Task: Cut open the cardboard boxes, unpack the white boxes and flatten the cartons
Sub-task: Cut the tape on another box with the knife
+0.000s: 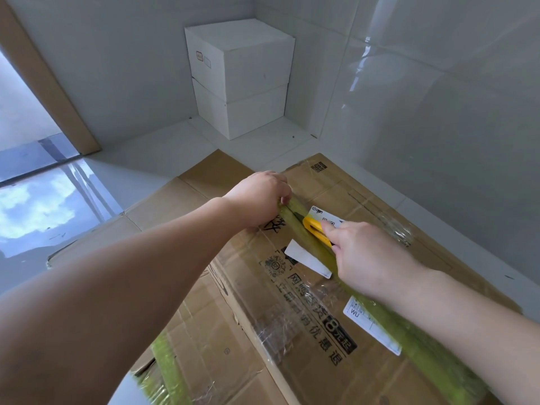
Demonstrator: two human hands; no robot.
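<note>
1. The cardboard box point(336, 287) lies on the floor point(181, 147) near the room's far right corner. Its taped centre seam point(388, 317) is its long axis, running from the near right, by the person, away toward the far left.
2. The yellow utility knife point(315, 229) sits on that seam about two thirds of the way along, tip pointing away from the person. By my reading, the cut has only the far stretch of green tape left to run.
3. The right hand point(371, 258) is clenched around the knife handle, forefinger laid along its top, directly over the seam.
4. The left hand point(260, 197) is ahead of the blade at the far end of the seam, fingers curled down, pinching or pressing the tape edge; which of the two I cannot tell. It lies in the knife's line of travel, a likely hazard.
5. Two white boxes point(239, 80) are stacked in the far corner, well apart from the carton.
6. More cardboard point(204, 331) lies beside the carton on its left.
</note>
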